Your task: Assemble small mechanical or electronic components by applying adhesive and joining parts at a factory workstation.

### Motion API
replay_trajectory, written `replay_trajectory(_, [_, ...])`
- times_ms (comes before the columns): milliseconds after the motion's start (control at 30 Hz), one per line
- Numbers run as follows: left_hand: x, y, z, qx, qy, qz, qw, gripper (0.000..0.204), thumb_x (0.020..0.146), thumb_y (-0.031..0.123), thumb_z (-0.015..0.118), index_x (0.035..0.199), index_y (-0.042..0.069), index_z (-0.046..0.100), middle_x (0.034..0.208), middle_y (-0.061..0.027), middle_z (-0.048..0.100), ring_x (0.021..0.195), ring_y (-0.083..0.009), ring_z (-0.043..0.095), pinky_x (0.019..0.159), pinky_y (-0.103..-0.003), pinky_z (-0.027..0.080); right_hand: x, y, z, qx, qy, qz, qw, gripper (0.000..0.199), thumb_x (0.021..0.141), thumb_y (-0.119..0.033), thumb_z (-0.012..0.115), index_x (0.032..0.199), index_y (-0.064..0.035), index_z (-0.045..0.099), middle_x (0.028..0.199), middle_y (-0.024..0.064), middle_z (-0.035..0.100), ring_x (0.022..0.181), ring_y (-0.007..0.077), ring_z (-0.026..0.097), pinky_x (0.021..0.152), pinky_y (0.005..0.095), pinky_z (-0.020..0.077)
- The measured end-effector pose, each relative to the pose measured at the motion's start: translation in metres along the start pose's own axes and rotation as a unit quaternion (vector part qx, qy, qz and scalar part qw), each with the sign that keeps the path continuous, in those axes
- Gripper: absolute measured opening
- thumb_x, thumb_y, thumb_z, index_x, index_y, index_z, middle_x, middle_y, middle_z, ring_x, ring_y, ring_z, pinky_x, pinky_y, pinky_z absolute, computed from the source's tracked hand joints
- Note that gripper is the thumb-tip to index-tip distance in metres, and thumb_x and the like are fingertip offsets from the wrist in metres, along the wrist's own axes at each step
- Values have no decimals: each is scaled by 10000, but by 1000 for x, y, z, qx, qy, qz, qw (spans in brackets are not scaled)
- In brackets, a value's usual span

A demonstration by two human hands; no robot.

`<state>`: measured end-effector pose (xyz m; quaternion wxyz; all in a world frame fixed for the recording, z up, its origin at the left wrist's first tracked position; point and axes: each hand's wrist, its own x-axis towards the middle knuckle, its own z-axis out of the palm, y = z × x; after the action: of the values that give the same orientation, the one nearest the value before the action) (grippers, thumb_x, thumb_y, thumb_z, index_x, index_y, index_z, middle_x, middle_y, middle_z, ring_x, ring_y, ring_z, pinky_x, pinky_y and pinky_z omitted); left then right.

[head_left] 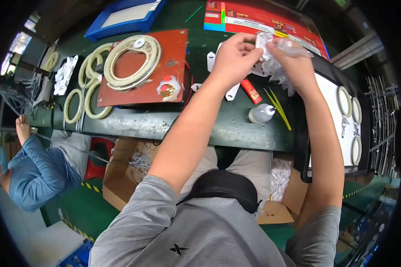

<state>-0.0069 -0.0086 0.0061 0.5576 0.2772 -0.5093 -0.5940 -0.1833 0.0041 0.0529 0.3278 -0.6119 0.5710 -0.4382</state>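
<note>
Over the far side of the green bench, both hands meet at a small white part (pixel 262 43) with crumpled clear plastic wrap (pixel 276 69) around and below it. My left hand (pixel 236 58) is closed, its thumb and fingertips at the part's left side. My right hand (pixel 293 62) grips the wrap and the part's right side, with plastic bunched over its fingers. Beneath the hands lie a white elongated piece (pixel 232 92) and a red packet (pixel 251 91). Closer to me are a clear squeeze bottle (pixel 262 113) and yellow tweezers (pixel 278 108).
A reddish-brown board (pixel 176 49) carries a large cream ring (pixel 116 66); more cream rings (pixel 73 106) lie left of it. A blue tray (pixel 103 27) and red printed sheet (pixel 249 20) are behind. A black-edged tray (pixel 332 102) stands right. Another person (pixel 40 169) sits left.
</note>
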Motion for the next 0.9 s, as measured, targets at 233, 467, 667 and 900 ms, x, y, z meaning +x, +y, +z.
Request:
replay_trajectory(233, [2,7,-1,6,25,-60,998,231,876,63,700,1068,-14,596,928,-59,655,801,-119,644,727,-262,541,1,0,-4,-112,-37,-38,992,334,866,-317,753,1061,-50,704,850,38,690,757,122,594,706,301,485])
replay_trajectory(467, [0,2,-3,58,37,-37,997,233,904,117,714,1051,5,572,875,-54,649,767,-118,635,685,-259,517,-1,1,-1,-47,-55,-87,994,275,893,-211,725,1108,-44,688,968,29,687,882,95,601,780,270,491])
replay_trajectory(667, [0,8,0,28,14,-75,997,246,898,196,742,989,10,607,805,-16,634,631,-60,547,570,-220,445,-1,-1,-2,-59,-9,-44,997,278,905,-263,726,1046,-24,707,892,27,700,810,105,619,722,266,489])
replay_trajectory(900, [-2,15,0,83,46,-114,989,291,914,290,730,822,31,633,666,18,563,549,-54,474,508,-232,393,5,5,-5,81,26,39,996,302,887,-248,740,1043,8,711,915,52,707,831,113,639,718,272,488])
